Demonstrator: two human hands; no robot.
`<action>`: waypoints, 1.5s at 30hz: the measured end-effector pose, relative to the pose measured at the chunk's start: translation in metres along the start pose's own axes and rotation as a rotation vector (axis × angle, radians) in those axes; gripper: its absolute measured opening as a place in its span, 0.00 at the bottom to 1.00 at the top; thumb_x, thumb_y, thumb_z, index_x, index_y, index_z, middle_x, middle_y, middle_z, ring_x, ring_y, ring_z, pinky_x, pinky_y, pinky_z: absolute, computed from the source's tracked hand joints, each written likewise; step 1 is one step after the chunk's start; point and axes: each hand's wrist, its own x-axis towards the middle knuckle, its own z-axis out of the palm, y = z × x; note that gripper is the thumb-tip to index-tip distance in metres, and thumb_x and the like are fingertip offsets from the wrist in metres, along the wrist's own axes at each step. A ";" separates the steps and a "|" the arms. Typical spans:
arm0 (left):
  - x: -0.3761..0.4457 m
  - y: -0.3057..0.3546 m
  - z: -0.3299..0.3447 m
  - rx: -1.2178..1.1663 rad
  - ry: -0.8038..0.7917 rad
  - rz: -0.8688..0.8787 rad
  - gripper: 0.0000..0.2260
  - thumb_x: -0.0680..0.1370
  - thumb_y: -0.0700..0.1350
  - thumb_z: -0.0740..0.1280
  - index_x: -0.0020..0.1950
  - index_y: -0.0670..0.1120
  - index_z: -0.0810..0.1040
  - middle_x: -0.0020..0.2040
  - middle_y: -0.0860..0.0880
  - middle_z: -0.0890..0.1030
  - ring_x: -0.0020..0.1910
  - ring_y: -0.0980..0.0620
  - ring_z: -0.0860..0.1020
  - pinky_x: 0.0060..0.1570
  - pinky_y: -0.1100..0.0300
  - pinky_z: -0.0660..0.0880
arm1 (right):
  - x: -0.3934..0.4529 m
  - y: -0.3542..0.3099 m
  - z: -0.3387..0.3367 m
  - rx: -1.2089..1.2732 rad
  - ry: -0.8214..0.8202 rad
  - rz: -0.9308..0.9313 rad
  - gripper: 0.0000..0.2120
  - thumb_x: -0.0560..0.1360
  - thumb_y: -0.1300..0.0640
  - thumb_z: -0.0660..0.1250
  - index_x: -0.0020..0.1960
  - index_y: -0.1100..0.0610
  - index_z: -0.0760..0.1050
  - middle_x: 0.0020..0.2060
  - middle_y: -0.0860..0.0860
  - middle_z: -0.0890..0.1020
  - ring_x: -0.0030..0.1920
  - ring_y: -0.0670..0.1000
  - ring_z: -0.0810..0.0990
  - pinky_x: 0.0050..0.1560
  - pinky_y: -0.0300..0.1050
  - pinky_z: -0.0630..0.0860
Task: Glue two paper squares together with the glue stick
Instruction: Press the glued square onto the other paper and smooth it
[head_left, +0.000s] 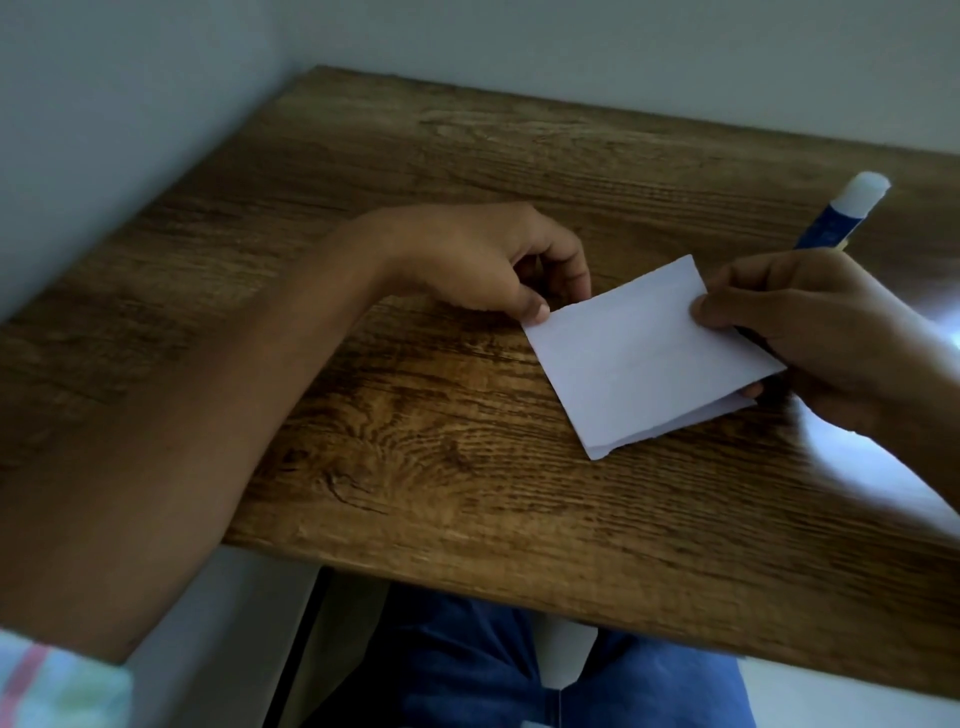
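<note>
Two white paper squares (644, 358) lie stacked one over the other, just above the wooden table (415, 415) at the right. Their near edges gape slightly apart. My left hand (498, 260) pinches the stack's far-left corner between thumb and fingers. My right hand (810, 332) grips the right edge, thumb on top and fingers beneath. A glue stick (841, 215) with a blue body and white cap lies on the table behind my right hand, partly hidden by it.
The table sits in a corner, with pale walls (130, 130) close at the left and back. Its near edge runs across the lower frame, with blue-trousered legs (467, 675) below it.
</note>
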 end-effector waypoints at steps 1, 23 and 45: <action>0.000 0.000 0.000 0.005 0.000 0.002 0.13 0.72 0.43 0.67 0.51 0.60 0.75 0.50 0.60 0.76 0.48 0.61 0.75 0.46 0.60 0.73 | 0.000 0.000 0.000 -0.001 -0.003 -0.001 0.16 0.73 0.61 0.65 0.29 0.52 0.81 0.28 0.47 0.83 0.27 0.44 0.80 0.19 0.38 0.72; -0.001 0.013 0.005 0.024 0.070 0.077 0.17 0.68 0.49 0.67 0.54 0.66 0.70 0.49 0.57 0.73 0.42 0.63 0.71 0.36 0.71 0.68 | 0.003 0.002 0.000 -0.092 0.072 -0.041 0.05 0.72 0.61 0.66 0.39 0.55 0.80 0.39 0.53 0.83 0.29 0.44 0.81 0.19 0.37 0.70; 0.007 0.012 0.010 0.231 -0.025 0.085 0.16 0.69 0.54 0.68 0.51 0.70 0.70 0.50 0.64 0.66 0.49 0.63 0.61 0.45 0.66 0.60 | -0.001 0.001 -0.002 -0.399 0.170 -0.278 0.12 0.70 0.60 0.68 0.50 0.48 0.75 0.34 0.42 0.75 0.30 0.37 0.76 0.20 0.26 0.65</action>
